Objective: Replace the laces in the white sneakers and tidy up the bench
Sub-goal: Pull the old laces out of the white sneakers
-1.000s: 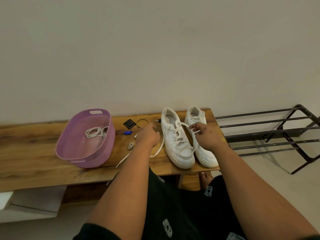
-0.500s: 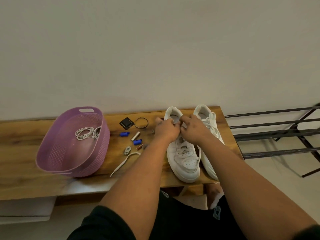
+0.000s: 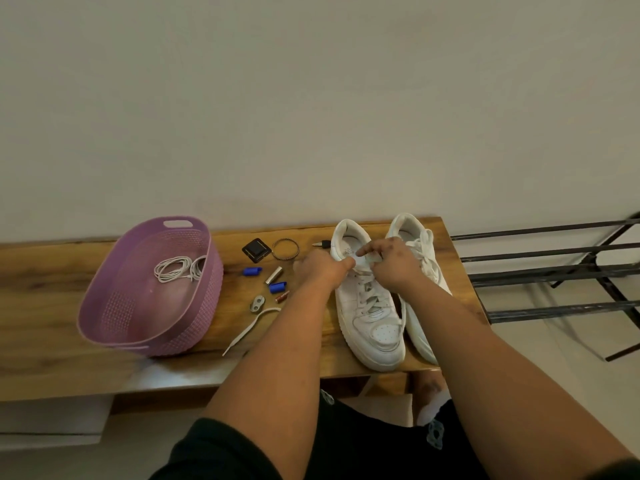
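Two white sneakers stand side by side at the right end of the wooden bench point(image 3: 52, 306), toes toward me. My left hand point(image 3: 322, 268) and my right hand point(image 3: 393, 263) meet at the top of the left sneaker point(image 3: 370, 313), fingers curled and pinching its lace near the tongue. The right sneaker point(image 3: 420, 244) is partly hidden behind my right forearm. A loose flat white lace point(image 3: 251, 329) trails across the bench left of my left arm. A purple basket point(image 3: 114, 317) at the left holds a coil of white laces point(image 3: 176, 268).
Small items lie between basket and sneakers: a black square piece point(image 3: 255, 250), a braided ring point(image 3: 285, 249), two blue caps point(image 3: 252, 271), a metal tube point(image 3: 273, 275), a grey clip point(image 3: 257, 303), a dark-tipped tool point(image 3: 321, 243). A black metal rack point(image 3: 554, 271) stands right of the bench.
Both hands came together onto the left sneaker's upper lace from being apart, the left hand moving right off the small items. The camera shifted, so the bench appears further left.
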